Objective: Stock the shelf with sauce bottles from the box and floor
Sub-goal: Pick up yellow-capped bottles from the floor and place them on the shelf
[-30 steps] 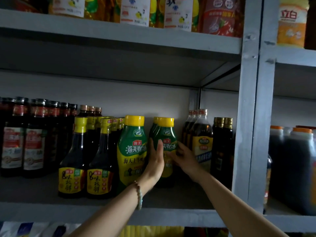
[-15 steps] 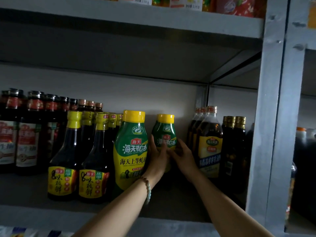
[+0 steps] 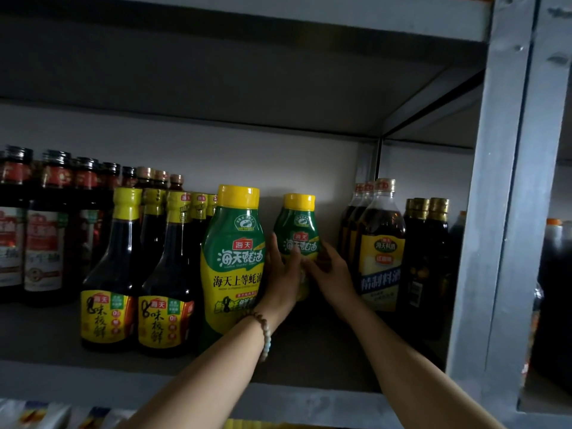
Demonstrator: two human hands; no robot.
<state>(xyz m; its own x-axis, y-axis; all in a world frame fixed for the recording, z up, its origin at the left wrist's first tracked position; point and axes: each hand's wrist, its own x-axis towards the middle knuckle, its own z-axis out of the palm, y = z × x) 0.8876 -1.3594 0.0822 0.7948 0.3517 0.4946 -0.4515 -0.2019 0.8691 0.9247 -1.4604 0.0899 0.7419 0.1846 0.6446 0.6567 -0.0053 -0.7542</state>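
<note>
A green oyster sauce bottle with a yellow cap stands upright deep on the grey shelf, near the back wall. My left hand grips its left side and my right hand its right side; its lower half is hidden behind my fingers. A larger-looking bottle of the same sauce stands at the shelf front, just left of my left hand.
Dark soy sauce bottles with yellow labels fill the shelf to the left, red-capped ones beyond. Cooking wine bottles and dark bottles stand on the right, beside the grey upright post.
Both hands have pushed the green bottle further back on the shelf. The camera has moved closer and tilted down, so the upper shelf's goods have left the view.
</note>
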